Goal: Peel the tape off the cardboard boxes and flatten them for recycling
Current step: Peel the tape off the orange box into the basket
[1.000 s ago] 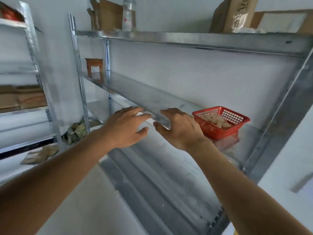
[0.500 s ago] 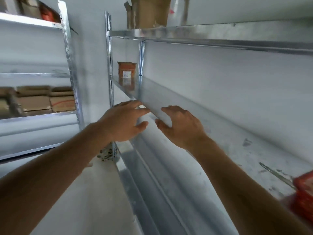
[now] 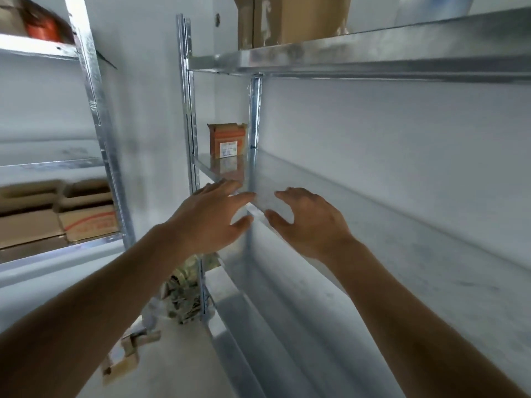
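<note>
two hands are out in front of me, and neither grip has anything in it. my left hand is spread with straight fingers over the front edge of the middle shelf; whether it touches the metal i cannot tell. my right hand is just beside it, a little further along that shelf, fingers loosely bent and relaxed, thumb pointing toward the left hand.

the task's thing, as i judge it, is the small orange cardboard box. it stands upright at the far end of the middle shelf, against the wall, behind the rear upright post, beyond both grips and apart from them. no tape on it is clear enough to make out; only a pale label on its front.

what could go wrong: the post stands partly between my hands and the box, so a straight reach may knock it and push the box back or tip it off the shelf end. the shelf edge is thin metal and could scrape my fingers.

above the middle shelf, a larger brown box sits on the top shelf. left of it, a second rack holds more cardboard boxes. below it, crumpled scraps lie on the floor.
</note>
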`<state>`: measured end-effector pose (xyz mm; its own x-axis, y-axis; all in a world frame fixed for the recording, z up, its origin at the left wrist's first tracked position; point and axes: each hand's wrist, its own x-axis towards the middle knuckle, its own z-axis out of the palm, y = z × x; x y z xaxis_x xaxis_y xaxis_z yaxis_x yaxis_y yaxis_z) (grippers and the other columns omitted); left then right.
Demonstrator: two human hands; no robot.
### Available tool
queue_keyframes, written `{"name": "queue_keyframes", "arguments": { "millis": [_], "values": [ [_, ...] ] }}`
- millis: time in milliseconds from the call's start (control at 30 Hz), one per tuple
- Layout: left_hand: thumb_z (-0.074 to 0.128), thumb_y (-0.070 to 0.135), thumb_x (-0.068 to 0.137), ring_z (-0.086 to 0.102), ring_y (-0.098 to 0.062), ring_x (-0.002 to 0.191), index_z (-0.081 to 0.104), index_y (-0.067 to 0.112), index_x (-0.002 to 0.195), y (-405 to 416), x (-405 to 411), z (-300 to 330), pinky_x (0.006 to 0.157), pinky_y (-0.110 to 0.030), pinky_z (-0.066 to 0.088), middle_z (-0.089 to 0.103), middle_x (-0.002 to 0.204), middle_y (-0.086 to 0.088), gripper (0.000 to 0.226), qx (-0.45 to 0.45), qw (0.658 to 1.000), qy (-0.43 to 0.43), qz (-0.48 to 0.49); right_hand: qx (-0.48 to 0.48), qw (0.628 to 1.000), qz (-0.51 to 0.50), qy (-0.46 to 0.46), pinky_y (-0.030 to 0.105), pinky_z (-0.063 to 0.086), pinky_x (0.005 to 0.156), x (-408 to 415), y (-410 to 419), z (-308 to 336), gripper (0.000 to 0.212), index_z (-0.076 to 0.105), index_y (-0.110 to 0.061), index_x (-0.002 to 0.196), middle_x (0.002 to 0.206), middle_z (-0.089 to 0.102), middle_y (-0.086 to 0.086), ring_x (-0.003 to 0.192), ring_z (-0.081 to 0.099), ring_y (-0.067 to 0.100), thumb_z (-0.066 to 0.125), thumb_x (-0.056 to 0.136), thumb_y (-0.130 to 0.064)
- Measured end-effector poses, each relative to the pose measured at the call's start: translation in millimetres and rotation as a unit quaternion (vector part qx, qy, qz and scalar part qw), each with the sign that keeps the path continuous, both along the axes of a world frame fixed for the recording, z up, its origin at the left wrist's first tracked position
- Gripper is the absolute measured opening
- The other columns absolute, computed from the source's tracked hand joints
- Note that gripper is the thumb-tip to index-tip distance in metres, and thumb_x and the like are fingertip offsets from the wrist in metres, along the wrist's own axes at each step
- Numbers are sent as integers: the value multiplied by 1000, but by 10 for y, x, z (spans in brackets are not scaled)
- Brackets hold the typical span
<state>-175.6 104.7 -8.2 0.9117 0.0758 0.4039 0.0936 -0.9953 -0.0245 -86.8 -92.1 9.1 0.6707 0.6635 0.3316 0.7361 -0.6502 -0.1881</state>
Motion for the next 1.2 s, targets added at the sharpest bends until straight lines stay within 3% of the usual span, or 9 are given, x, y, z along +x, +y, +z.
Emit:
{"name": "queue_keyframes", "arguments": {
  "millis": [400, 633, 867, 1067, 1200],
  "values": [
    [55, 46, 101, 53, -25, 137, 48, 30, 149, 2237, 1641, 136, 105, -44, 51, 49, 154, 2, 51, 9, 999, 9, -44, -17, 999, -31, 7, 38, 43, 110, 1625, 2156, 181, 54, 48, -34, 148, 149, 53, -6, 135, 52, 19, 46, 101, -60],
    [55, 40, 103, 48, -28, 142, 43, 25, 155, 3218, 2709, 92, 109, -44, 48, 42, 161, -2, 55, -10, 999, 14, -27, -28, 999, -36, -11, 40, 42, 109, 2833, 3146, 204, 57, 48, -30, 148, 150, 52, -3, 137, 50, 21, 44, 101, -61],
    [47, 52, 103, 45, -30, 145, 41, 28, 156, 4172, 3553, 173, 113, -48, 45, 39, 163, -4, 58, -21, 999, 40, 21, -23, 999, -23, -2, 37, 47, 101, 3672, 3996, 222, 50, 54, -30, 141, 141, 61, -4, 126, 59, 19, 46, 102, -60],
    [42, 56, 103, 37, -25, 150, 39, 30, 157, 4807, 4108, 46, 117, -48, 42, 34, 166, -1, 60, -37, 998, 56, 19, -3, 999, -36, -15, 41, 46, 107, 4111, 4632, 165, 50, 52, -31, 143, 147, 55, -5, 132, 55, 21, 48, 101, -58],
    [40, 57, 104, 36, -24, 151, 37, 23, 158, 5145, 4372, -85, 116, -46, 42, 30, 167, -1, 64, -34, 996, 88, 2, 1, 998, -61, -35, 44, 40, 116, 4338, 5063, 44, 63, 40, -29, 153, 165, 31, 3, 146, 40, 28, 48, 99, -60]
  ]
}}
